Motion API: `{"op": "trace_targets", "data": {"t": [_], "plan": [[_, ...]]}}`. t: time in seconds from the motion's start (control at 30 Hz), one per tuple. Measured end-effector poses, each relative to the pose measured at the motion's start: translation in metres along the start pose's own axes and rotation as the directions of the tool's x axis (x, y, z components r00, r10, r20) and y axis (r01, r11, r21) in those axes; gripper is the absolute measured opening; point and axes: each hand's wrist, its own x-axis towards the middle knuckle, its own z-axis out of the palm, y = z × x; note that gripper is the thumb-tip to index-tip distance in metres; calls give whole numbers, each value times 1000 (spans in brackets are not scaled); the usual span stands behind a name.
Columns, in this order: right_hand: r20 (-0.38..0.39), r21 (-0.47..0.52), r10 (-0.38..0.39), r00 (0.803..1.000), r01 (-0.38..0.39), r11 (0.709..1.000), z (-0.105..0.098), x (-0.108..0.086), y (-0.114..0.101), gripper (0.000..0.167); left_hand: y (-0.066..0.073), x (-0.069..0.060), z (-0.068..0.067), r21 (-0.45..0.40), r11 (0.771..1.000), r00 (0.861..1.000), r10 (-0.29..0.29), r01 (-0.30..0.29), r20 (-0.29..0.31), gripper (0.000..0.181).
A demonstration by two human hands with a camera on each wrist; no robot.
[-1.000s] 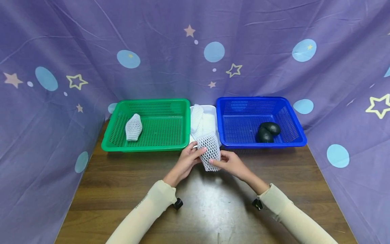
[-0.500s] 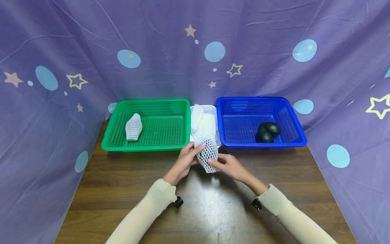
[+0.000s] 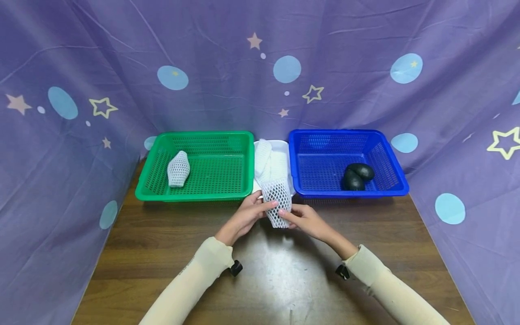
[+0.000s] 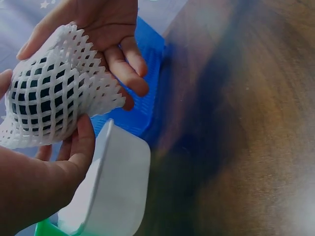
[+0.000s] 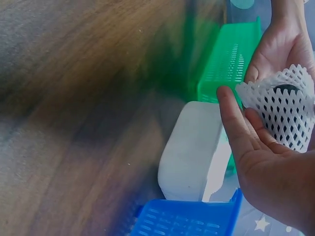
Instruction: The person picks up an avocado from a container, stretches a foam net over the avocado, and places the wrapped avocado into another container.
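Observation:
Both hands hold a white foam net sleeve above the table's middle, in front of the white tray. A dark avocado sits inside it, showing through the mesh and at the sleeve's open end in the right wrist view. My left hand grips the sleeved avocado from the left, its thumb across the front. From the right, my right hand pinches the lower part, thumb in front and fingers behind. Another sleeved avocado-shaped item lies in the green basket, its contents hidden. Dark avocados lie in the blue basket.
The green basket stands at the left, the blue basket at the right. Between them a white tray bears further foam net sleeves. A patterned purple curtain closes off the back and sides of the wooden table.
The sleeved avocado tilted and dipped slightly, then came back more upright. My left thumb has slid right across the net, close to the right thumb. Baskets and tray stay put.

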Motion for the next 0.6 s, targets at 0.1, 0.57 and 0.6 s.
{"op": "trace_targets", "data": {"t": [0.1,0.57,0.6], "plan": [[13,12,-17,1000,17,1000,-3,2,-2,38,6,2,-2,13,1000,1000,4,-4,3,55],[16,34,-128,992,127,991,-29,13,-25,31,51,9,-10,-100,984,989,147,-149,-30,60],[9,34,-132,991,131,991,-31,14,-27,31,53,9,-10,-101,983,988,153,-155,-29,60]]}}
